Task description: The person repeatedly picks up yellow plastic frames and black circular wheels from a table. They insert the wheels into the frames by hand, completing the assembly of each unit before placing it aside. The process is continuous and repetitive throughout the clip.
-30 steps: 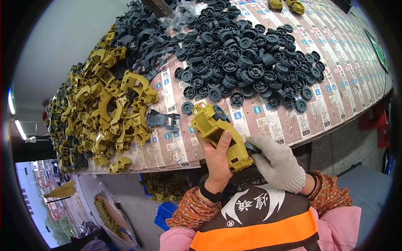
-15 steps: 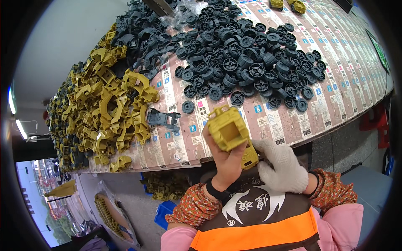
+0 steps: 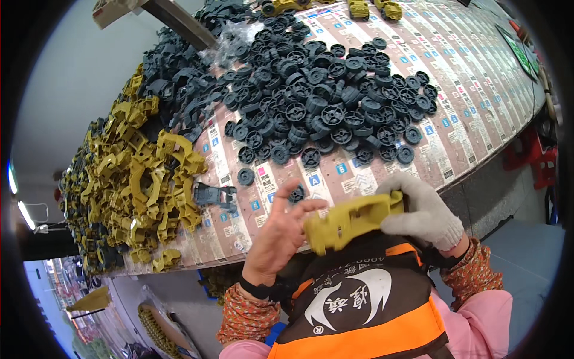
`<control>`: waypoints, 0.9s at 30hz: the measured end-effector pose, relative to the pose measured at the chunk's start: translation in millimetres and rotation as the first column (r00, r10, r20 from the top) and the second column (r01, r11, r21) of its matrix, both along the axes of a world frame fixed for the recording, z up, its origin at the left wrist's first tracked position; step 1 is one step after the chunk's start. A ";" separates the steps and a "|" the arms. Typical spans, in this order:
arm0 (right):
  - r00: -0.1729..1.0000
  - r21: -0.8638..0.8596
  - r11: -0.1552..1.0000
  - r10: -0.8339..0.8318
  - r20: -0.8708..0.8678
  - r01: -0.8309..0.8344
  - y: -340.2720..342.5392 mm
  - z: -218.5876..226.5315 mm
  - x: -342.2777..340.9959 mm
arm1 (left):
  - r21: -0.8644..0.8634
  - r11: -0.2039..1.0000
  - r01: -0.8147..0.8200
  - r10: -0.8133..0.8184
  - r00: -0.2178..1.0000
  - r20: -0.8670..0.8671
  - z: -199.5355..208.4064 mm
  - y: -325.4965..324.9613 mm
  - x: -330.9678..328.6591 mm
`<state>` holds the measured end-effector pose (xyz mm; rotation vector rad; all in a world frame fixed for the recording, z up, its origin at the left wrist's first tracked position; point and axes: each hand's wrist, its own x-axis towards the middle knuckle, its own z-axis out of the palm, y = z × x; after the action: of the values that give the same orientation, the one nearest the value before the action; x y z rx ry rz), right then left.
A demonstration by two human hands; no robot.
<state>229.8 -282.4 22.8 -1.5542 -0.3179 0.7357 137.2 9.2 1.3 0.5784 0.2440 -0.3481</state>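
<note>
My right hand (image 3: 424, 215), in a white knit glove, grips one end of a yellow toy truck body (image 3: 341, 226), which lies tilted on its side before my apron. My bare left hand (image 3: 276, 239) is at the other end, fingers spread, the tips close to the truck body; whether they touch it I cannot make out. A dark grey toy wheel (image 3: 296, 193) shows behind the left fingertips, apparently on the table. Beyond my hands lies a big heap of dark grey wheels (image 3: 332, 113).
A pile of yellow truck parts (image 3: 137, 173) covers the table's left side, with dark grey parts (image 3: 173, 78) behind. One grey frame part (image 3: 214, 196) lies apart. Yellow toy trucks (image 3: 359, 9) stand at the far edge. A metal post (image 3: 179, 24) rises far left; red stools (image 3: 535, 158) stand right.
The truck body has turned from upright to lying sideways. My left hand has released it and spread its fingers; my right hand has taken its end. The view has shifted, showing the post.
</note>
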 end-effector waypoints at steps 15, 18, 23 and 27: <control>0.480 -0.493 0.746 0.265 0.836 0.447 -16.9 -17.1 49.5 | 0.321 0.937 -0.137 0.131 0.991 0.039 -15.5 -52.9 9.3; 0.489 -0.500 0.746 0.268 0.830 0.440 -11.0 -23.7 46.7 | 0.312 0.947 -0.083 0.077 0.997 0.030 -30.0 -49.7 6.1; 0.531 -0.473 0.745 0.189 0.826 0.470 -11.9 -33.0 40.4 | 0.287 0.958 -0.028 0.044 0.998 -0.047 -29.6 -48.7 4.6; 0.895 -0.257 0.934 -0.118 0.431 0.247 -1.5 -5.0 26.0 | 0.264 0.964 -0.022 0.041 0.997 -0.068 -31.9 -50.0 0.8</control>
<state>255.8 -284.0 17.8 -2.0080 -0.3690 0.3084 137.9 -40.8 -30.6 0.8241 0.3726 -0.3083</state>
